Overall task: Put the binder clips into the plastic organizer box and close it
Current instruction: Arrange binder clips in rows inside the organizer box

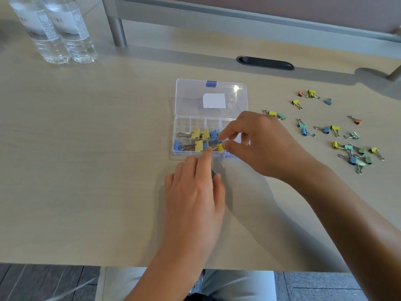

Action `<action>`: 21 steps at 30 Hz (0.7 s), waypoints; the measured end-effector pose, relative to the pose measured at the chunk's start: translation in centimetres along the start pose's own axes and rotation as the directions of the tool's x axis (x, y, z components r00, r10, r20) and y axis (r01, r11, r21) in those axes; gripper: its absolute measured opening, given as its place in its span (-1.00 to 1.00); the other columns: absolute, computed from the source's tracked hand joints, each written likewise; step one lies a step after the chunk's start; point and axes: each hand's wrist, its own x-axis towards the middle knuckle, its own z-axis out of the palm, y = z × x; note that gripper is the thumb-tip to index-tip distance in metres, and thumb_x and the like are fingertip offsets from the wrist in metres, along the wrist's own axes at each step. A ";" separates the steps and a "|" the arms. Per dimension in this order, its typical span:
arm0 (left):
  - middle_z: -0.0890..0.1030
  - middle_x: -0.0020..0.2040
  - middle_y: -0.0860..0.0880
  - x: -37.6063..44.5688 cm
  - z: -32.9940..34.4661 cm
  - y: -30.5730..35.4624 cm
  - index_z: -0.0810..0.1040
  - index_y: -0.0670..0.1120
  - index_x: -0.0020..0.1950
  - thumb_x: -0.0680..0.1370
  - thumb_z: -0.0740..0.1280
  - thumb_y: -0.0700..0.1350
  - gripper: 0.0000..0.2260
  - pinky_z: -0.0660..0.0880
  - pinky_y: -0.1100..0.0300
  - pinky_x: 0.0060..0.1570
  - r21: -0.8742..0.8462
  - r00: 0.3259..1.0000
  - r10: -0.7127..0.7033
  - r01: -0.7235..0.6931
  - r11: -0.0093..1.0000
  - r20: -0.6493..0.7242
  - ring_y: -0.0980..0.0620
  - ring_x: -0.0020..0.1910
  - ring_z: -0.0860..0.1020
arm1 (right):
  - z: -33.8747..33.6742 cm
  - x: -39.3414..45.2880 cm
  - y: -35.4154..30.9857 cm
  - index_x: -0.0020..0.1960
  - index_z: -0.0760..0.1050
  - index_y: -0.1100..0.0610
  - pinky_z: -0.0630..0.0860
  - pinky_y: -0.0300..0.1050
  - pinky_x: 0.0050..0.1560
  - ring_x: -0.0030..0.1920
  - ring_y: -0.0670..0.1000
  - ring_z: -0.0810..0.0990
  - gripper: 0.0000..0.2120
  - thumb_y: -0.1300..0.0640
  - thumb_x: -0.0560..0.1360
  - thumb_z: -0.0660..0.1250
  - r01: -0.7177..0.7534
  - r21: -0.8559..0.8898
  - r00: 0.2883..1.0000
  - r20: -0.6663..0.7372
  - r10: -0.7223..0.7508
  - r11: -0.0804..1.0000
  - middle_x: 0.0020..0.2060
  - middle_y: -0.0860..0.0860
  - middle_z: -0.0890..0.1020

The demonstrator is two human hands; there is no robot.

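Note:
A clear plastic organizer box (181, 124) lies open mid-desk, its lid (188, 96) with a blue latch folded back. Several yellow and blue binder clips (199, 140) fill its front compartments. My right hand (258, 142) hovers over the box's right side, thumb and forefinger pinching a yellow clip (220, 147) by its wire handle. My left hand (193, 192) sits just in front of the box, forefinger touching its front edge, with a small dark blue-green clip (213, 172) held between finger and thumb. Several loose clips (351, 148) lie scattered to the right.
Two water bottles (58, 33) stand at the back left. A black cable slot (265, 63) sits behind the box, under a grey partition frame (118, 25). The desk's front edge (130, 265) is close to my body.

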 end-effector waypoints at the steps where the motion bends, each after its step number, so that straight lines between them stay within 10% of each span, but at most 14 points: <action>1: 0.55 -0.02 -0.02 0.1 0.1 0.0 0.46 -0.09 0.42 0.56 0.32 -0.11 -0.59 0.44 -0.03 -0.06 0.054 1.000 -0.003 0.002 0.999 0.013 -0.11 -0.04 0.52 | 0.1 0.4 -0.2 0.07 0.70 -0.12 0.56 -0.05 -0.11 -0.21 -0.13 0.51 -0.86 0.03 0.55 0.42 0.036 -0.045 0.999 0.018 -0.036 0.998 -0.08 -0.12 0.59; 21: 0.51 -0.06 -0.06 0.3 0.6 0.0 0.47 -0.13 0.44 0.51 0.36 -0.06 -0.50 0.42 0.01 -0.18 0.279 0.997 0.025 -0.045 0.959 0.077 -0.09 -0.16 0.48 | -0.8 2.2 -2.6 0.04 0.57 -0.08 0.59 0.04 -0.03 -0.09 0.01 0.57 -0.85 0.00 0.63 0.22 0.252 -0.355 0.942 0.303 -0.144 0.900 -0.06 -0.07 0.54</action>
